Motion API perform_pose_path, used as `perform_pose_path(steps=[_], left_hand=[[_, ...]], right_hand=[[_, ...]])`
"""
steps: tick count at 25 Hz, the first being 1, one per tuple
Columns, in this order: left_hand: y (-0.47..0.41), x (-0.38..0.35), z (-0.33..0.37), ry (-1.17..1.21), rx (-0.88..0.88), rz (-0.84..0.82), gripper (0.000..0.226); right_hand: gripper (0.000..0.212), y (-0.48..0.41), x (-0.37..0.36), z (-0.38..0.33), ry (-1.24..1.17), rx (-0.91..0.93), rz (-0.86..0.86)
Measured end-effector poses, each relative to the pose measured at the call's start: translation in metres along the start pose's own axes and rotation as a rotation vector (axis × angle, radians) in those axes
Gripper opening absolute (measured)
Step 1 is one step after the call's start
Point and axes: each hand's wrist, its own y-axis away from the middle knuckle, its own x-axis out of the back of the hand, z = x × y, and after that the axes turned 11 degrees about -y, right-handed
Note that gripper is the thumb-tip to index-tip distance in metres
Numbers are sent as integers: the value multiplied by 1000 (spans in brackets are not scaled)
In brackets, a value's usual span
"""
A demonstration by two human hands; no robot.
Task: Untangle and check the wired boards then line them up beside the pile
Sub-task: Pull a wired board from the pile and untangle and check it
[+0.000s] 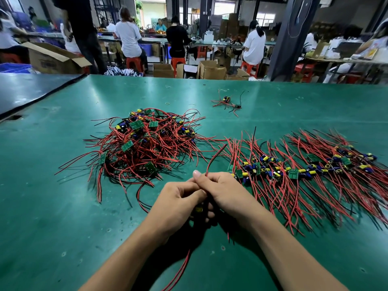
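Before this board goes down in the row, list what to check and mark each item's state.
1. Grip: left hand and right hand both hold the board by its wires: ok.
2. Board's face checked: it is mostly hidden between the hands: cannot tell.
3. Wires free of the pile: the red wire rises from the fingers clear of it: ok.
4. Room at the left end of the row: bare table shows between it and the pile: ok.
5. All boards gathered: a stray board lies at the far side, apart: not ok.
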Motion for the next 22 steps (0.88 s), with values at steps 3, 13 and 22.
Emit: perform_pose_path(steps=[3, 13, 22], left_hand=[[-3, 0, -1, 28, 34, 5, 22], [-3, -3, 3, 138, 73, -112, 20], [0, -2, 3, 103, 71, -140, 19]], right_hand=[[45, -2, 0, -5, 1, -10, 3], [53, -15, 16, -12, -160, 68, 243], [61, -9, 20, -18, -550, -125, 80]])
